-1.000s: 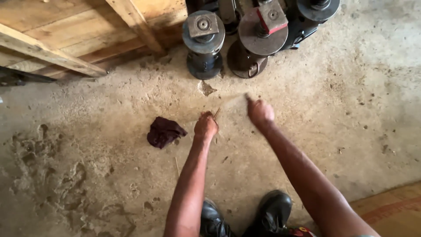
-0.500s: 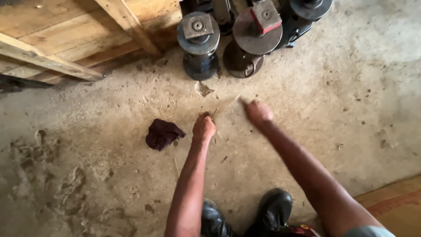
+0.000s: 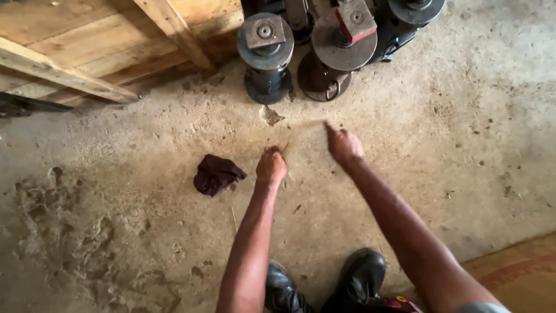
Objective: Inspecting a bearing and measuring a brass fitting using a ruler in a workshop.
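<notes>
My left hand (image 3: 271, 166) is a closed fist over the concrete floor (image 3: 452, 145), and a thin straw-like stick (image 3: 285, 148) pokes out of its top. My right hand (image 3: 345, 146) hovers just to the right, fingers curled and the index finger pointing forward towards the metal parts. I cannot tell whether the stick reaches the right hand. A dark crumpled rag (image 3: 216, 174) lies on the floor left of the left hand. My two black boots (image 3: 324, 284) stand below.
Heavy round metal machine parts (image 3: 266, 55) with square-topped shafts stand at the top middle. A wooden pallet or crate (image 3: 98, 46) fills the top left. Rough, pitted concrete (image 3: 69, 243) lies at the lower left; a reddish mat edge (image 3: 521, 272) shows at the lower right.
The view has tilted slightly, so the metal parts sit higher in frame. Both hands stay almost where they were, in the same poses.
</notes>
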